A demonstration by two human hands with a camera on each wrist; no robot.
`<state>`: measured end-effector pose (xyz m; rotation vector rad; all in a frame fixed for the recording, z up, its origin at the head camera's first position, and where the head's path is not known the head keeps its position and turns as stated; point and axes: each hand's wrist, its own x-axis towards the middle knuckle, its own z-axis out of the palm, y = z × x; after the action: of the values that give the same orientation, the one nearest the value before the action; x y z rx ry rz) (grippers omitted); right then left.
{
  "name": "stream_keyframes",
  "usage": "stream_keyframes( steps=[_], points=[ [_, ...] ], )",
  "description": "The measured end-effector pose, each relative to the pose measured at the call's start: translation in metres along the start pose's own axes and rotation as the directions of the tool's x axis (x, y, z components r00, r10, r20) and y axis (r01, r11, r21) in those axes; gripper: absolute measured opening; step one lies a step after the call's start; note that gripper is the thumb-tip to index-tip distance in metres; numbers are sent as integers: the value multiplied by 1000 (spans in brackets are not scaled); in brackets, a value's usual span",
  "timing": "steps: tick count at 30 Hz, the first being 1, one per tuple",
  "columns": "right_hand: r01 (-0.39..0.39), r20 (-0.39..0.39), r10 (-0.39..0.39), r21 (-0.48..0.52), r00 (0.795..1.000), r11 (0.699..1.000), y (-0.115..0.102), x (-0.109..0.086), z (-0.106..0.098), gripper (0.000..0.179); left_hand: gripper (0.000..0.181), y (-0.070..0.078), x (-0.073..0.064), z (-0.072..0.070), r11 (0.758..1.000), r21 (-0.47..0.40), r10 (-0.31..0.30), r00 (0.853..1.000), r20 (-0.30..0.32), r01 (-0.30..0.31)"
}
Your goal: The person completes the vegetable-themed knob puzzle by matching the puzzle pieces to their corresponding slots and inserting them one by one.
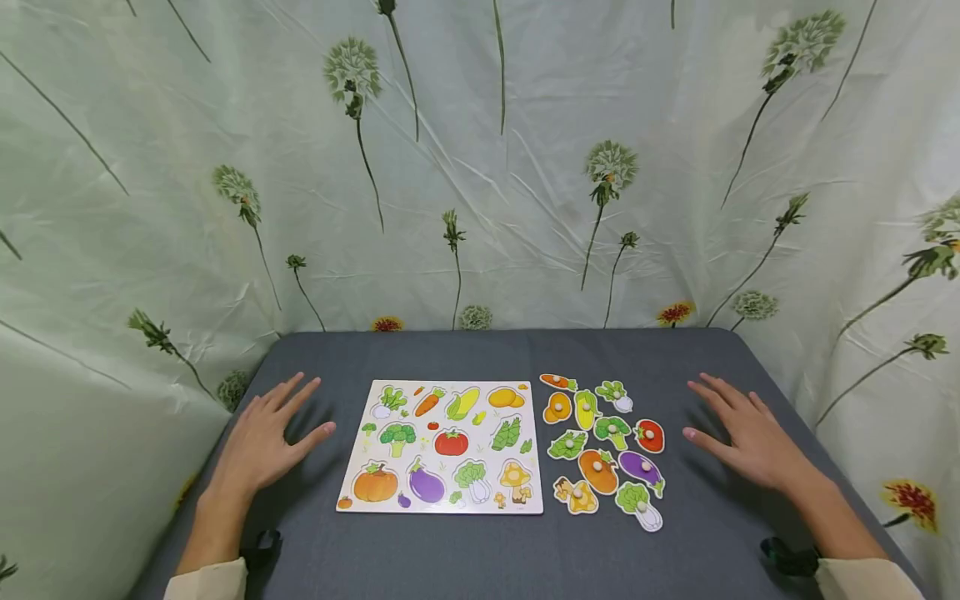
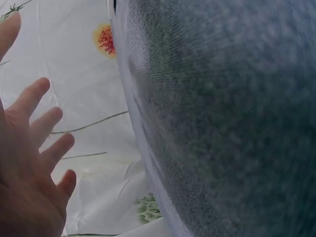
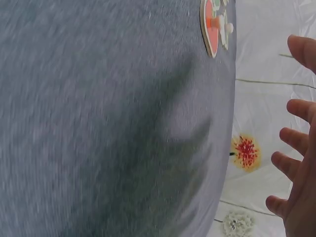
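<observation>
My left hand (image 1: 262, 442) hovers over the table's left side, fingers spread, holding nothing. A white puzzle board (image 1: 442, 450) with pictures of vegetables lies to its right. Over the table's right side my right hand (image 1: 750, 437) is spread the same way, also holding nothing. Loose knobbed puzzle pieces lie between the board and that hand; the tomato piece (image 1: 649, 436) and the eggplant piece (image 1: 642, 472) are nearest to it. Others include a corn piece (image 1: 587, 409), a broccoli piece (image 1: 612, 432), a pumpkin piece (image 1: 598, 472) and a mushroom piece (image 1: 576, 496).
A dark grey cloth (image 1: 450, 554) covers the table. Behind it and at both sides hangs a pale curtain (image 1: 480, 167) printed with dandelions. Dark straps (image 1: 789, 557) show near the wrists.
</observation>
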<state>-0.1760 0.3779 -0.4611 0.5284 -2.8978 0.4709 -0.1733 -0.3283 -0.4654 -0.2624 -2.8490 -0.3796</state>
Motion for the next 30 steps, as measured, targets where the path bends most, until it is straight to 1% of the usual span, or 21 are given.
stream_keyframes(
  steps=[4,8,11,13,17,21,25,30],
  points=[
    [3,1,-3,16,1000,1000,-8,7,2,74,84,1,-2,2,999,-24,21,999,25,-21],
    [13,-2,-13,25,1000,1000,-14,16,7,72,81,4,-2,5,998,-61,20,996,87,-15],
    [13,-2,-13,38,1000,999,-18,24,13,70,80,6,-1,7,996,-84,23,991,135,-12],
    [8,5,-8,54,1000,999,-21,29,17,70,78,7,-1,8,995,-97,36,987,156,-21],
    [4,18,-6,92,1000,996,-27,40,28,70,75,10,-2,11,989,-142,75,976,203,-47],
    [-11,31,7,124,1000,992,-34,52,36,67,73,13,-3,14,979,-194,107,961,255,-57],
    [-44,44,39,140,998,989,-38,63,42,63,75,14,-2,16,974,-219,117,949,293,-52],
    [-54,48,46,166,998,985,-39,76,49,51,74,14,-2,17,973,-224,121,937,327,-47]
  ],
)
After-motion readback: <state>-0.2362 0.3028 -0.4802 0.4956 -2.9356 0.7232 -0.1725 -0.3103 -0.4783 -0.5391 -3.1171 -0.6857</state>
